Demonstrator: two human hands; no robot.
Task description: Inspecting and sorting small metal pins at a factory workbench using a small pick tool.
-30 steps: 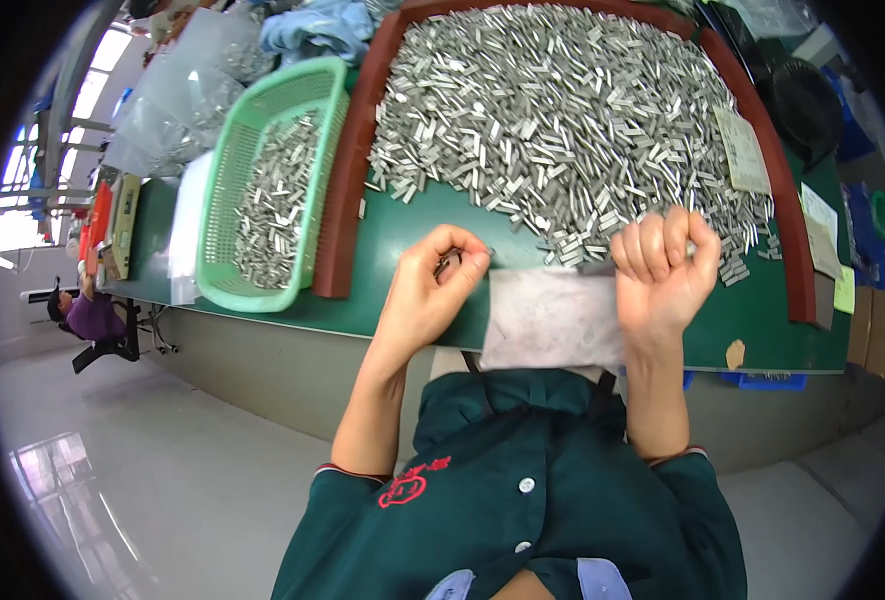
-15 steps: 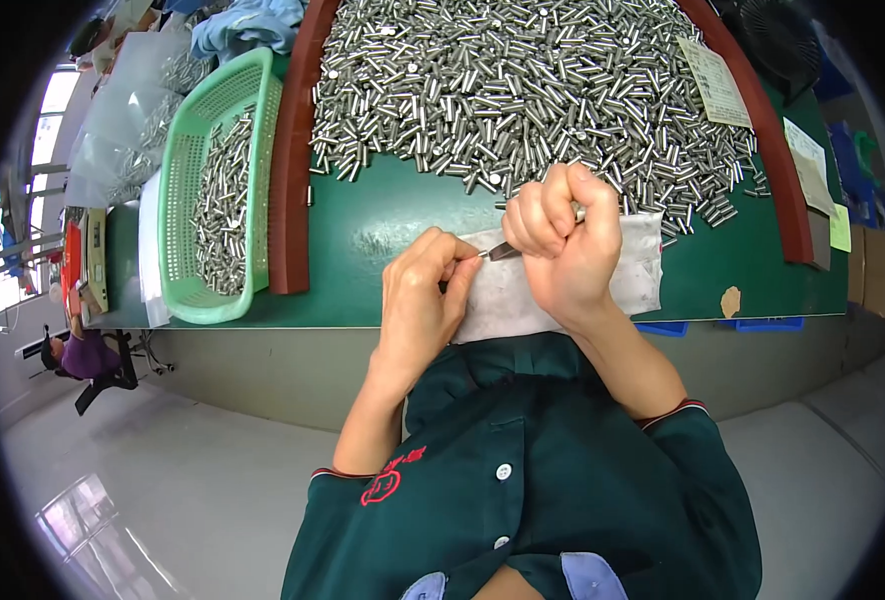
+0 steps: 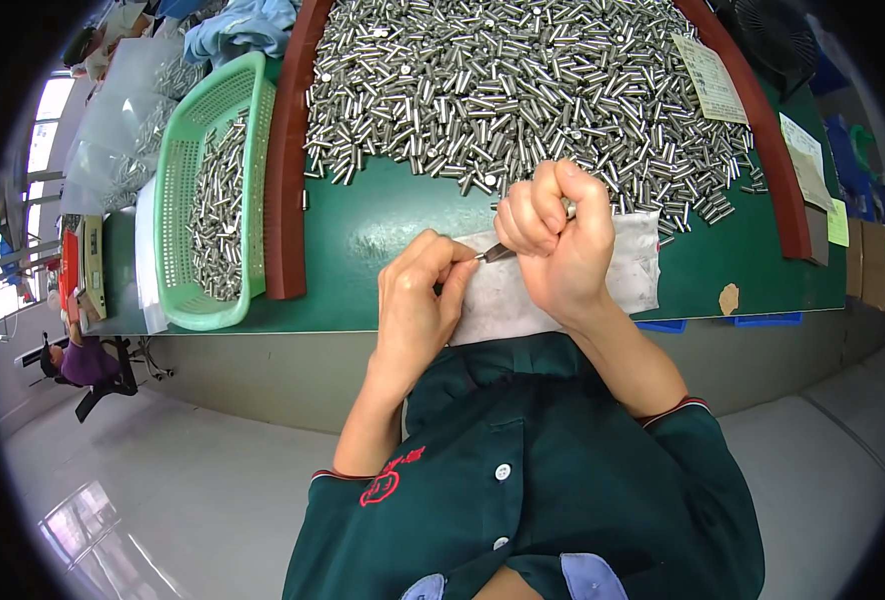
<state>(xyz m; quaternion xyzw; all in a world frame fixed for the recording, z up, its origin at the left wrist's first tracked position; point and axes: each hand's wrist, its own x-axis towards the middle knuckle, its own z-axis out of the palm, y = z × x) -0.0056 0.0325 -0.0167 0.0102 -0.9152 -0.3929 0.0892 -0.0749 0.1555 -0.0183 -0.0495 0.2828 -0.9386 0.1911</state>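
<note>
Steel everywhere on this bench, basically: a huge heap of little metal pins [image 3: 523, 90] covers the far half of the green table [image 3: 373, 230], fenced in by a curved brown rail [image 3: 285, 170] that looks like it's there to stop them rolling off.

The person's right hand [image 3: 553, 240] is balled into a tight fist around a thin metal tool [image 3: 498, 254], with only the pointed tip poking out on the left side of the fist. The left hand [image 3: 418, 300] sits just beside it, fingers curled in and the fingertips pinched together right at that tip. Whatever is in the pinch is too small to make out, could be one of the pins, can't tell. Both hands hover over a white cloth [image 3: 623, 270] spread at the near edge of the table, close to the body, which would make sense as a pad for catching small stuff and keeping the work within easy reach.

Off to the left there's a green plastic basket [image 3: 178, 200] with more pins lying in it, apart from the main pile, so probably a sorted batch. A few paper sheets [image 3: 708, 80] lie on the far right by the rail.
</note>
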